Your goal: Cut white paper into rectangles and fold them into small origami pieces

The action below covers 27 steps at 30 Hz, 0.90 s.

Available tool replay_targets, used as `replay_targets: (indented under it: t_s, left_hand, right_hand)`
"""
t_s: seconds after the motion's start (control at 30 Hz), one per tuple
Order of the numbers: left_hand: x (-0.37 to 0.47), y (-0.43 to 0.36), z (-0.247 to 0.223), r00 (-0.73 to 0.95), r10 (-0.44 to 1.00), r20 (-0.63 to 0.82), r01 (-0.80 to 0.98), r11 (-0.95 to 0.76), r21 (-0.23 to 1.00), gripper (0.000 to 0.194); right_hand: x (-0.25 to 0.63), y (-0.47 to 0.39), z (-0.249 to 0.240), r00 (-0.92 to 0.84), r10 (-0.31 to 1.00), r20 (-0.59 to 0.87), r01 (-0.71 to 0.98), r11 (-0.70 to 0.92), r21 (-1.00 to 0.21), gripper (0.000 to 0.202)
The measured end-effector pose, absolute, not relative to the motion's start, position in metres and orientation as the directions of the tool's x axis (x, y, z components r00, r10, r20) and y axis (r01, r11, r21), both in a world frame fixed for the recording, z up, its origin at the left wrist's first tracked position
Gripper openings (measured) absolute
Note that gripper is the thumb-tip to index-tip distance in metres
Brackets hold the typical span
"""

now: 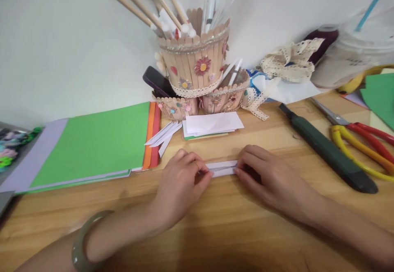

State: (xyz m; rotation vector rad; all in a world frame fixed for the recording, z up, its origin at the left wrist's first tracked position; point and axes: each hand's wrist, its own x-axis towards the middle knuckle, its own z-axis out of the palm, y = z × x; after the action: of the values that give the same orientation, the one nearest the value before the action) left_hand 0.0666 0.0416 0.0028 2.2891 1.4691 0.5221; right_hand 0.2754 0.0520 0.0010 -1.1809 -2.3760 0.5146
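A narrow folded strip of white paper point(224, 168) lies low over the wooden table, stretched between my two hands. My left hand point(181, 184) pinches its left end between thumb and fingers. At the right end, my right hand point(264, 173) grips the strip the same way, fingers curled. A lengthwise crease or gap runs along the visible middle of the paper; both ends are hidden by my fingers. Just behind it sits a small stack of white paper pieces point(214, 123) with green underneath. Several slim folded white paper pieces point(164, 134) lie to the left of that stack.
Coloured paper sheets point(101, 140), green on top, lie at left. Flower-decorated stick holders point(197, 65) with markers and rods stand against the wall. At right are a dark green cutter point(326, 149), scissors point(363, 136), lace ribbon point(289, 60) and a plastic cup point(353, 54).
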Motion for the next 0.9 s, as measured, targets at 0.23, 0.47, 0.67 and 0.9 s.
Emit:
replay_targets:
  t_s: [0.23, 0.47, 0.67, 0.9]
  left_hand:
    - [0.07, 0.044, 0.003, 0.39, 0.918, 0.071, 0.816, -0.38, 0.436, 0.012]
    - [0.072, 0.044, -0.002, 0.434, 0.895, 0.106, 0.866, -0.446, 0.224, 0.015]
    - [0.068, 0.045, -0.001, 0.435, 0.896, 0.091, 0.881, -0.445, 0.161, 0.015]
    - [0.056, 0.046, -0.008, 0.556, 0.729, 0.399, 0.777, -0.626, 0.063, 0.018]
  right_hand:
    - [0.272, 0.05, 0.0, -0.513, 0.82, 0.254, 0.676, 0.569, -0.469, 0.017]
    - [0.272, 0.05, -0.002, -0.5, 0.829, 0.251, 0.696, 0.557, -0.453, 0.016]
    - [0.277, 0.051, -0.002, -0.495, 0.848, 0.191, 0.66, 0.51, -0.552, 0.01]
    - [0.281, 0.052, -0.008, -0.584, 0.775, 0.241, 0.624, 0.619, -0.478, 0.022]
